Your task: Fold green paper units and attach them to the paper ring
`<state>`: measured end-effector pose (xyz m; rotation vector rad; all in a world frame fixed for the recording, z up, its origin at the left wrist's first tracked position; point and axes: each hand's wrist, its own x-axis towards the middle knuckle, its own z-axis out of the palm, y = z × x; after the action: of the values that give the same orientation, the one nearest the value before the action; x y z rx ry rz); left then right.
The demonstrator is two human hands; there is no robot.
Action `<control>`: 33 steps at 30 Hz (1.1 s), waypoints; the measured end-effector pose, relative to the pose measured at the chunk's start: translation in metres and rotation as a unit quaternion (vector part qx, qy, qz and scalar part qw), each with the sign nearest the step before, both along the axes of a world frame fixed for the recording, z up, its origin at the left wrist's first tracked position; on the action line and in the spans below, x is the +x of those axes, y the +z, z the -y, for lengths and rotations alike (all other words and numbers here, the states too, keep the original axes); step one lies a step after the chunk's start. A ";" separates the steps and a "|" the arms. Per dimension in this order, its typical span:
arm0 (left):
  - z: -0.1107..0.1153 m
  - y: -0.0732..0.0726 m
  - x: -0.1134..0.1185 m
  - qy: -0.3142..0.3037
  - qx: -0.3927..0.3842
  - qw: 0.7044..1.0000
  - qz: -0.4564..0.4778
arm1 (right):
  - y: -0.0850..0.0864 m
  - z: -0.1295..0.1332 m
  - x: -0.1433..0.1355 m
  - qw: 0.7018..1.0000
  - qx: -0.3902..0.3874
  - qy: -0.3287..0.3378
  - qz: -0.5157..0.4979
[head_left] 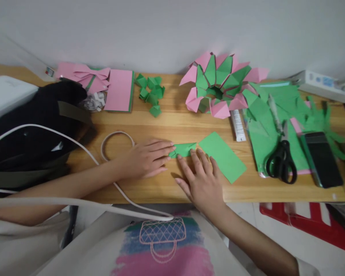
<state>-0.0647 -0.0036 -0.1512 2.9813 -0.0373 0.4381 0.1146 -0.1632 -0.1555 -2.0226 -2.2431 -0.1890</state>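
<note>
A folded strip of green paper (185, 148) lies on the wooden table in front of me. My left hand (149, 158) rests flat with its fingertips over the strip's left end. Fingers spread, my right hand (202, 176) presses its fingertips on the strip's lower right edge. Just right of the strip lies a flat green paper rectangle (222, 157), slightly turned. A ring of folded pink and green paper (209, 76) stands near the wall. Several small green folded pieces (151, 90) are grouped to its left.
Black scissors (282, 161) and a phone (323, 159) lie at the right on green sheets (258, 134). A white tube (237, 125) is beside the paper ring. Pink paper (119, 90) and a black bag (37, 130) are at the left. A white cable (83, 147) crosses near my left arm.
</note>
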 end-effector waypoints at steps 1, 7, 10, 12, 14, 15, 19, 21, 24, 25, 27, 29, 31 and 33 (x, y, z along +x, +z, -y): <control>0.000 0.000 0.001 -0.001 -0.004 1.000 0.002 | 0.000 0.000 0.000 1.000 -0.002 0.005 0.003; 0.001 0.001 0.004 0.003 -0.012 1.000 0.026 | 0.001 -0.002 -0.004 1.000 -0.017 0.015 0.004; 0.002 0.001 0.005 0.011 -0.003 0.999 0.032 | 0.001 -0.003 -0.006 1.000 -0.024 0.006 0.003; 0.002 0.000 0.005 0.013 0.001 0.999 0.033 | 0.001 -0.003 -0.007 1.000 -0.023 -0.001 0.000; 0.003 0.001 0.007 0.012 0.001 0.999 0.033 | 0.001 -0.004 -0.008 1.000 -0.026 -0.006 -0.006; 0.003 0.002 0.007 0.012 -0.002 0.999 0.033 | 0.002 -0.004 -0.008 0.999 -0.029 -0.008 -0.009; 0.004 0.007 0.010 0.017 -0.016 0.999 0.024 | 0.003 -0.006 -0.007 0.999 -0.032 -0.013 -0.020; 0.004 0.010 0.010 0.021 -0.027 0.999 0.014 | 0.003 -0.007 -0.004 0.999 -0.022 -0.012 -0.023; 0.004 0.010 0.010 0.025 -0.042 0.999 0.000 | 0.004 -0.007 0.004 1.000 -0.012 -0.011 -0.023; 0.004 0.010 0.009 0.027 -0.045 0.999 -0.002 | 0.004 -0.007 0.008 1.000 -0.009 -0.016 -0.020; 0.004 0.009 0.008 0.031 -0.050 0.998 -0.003 | 0.005 -0.006 0.015 1.000 -0.003 -0.029 -0.010; 0.005 0.008 0.007 0.035 -0.056 0.998 -0.008 | 0.006 -0.005 0.022 0.999 0.002 -0.033 0.001; 0.005 0.007 0.006 0.037 -0.060 0.997 -0.011 | 0.006 -0.004 0.027 1.000 0.004 -0.025 0.008; 0.004 0.006 0.005 0.038 -0.060 0.997 -0.009 | 0.007 -0.003 0.031 1.000 0.004 -0.021 0.011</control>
<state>-0.0595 -0.0080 -0.1453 2.8760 0.1021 0.4062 0.1461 -0.1606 -0.1490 -2.0767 -2.2101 -0.2245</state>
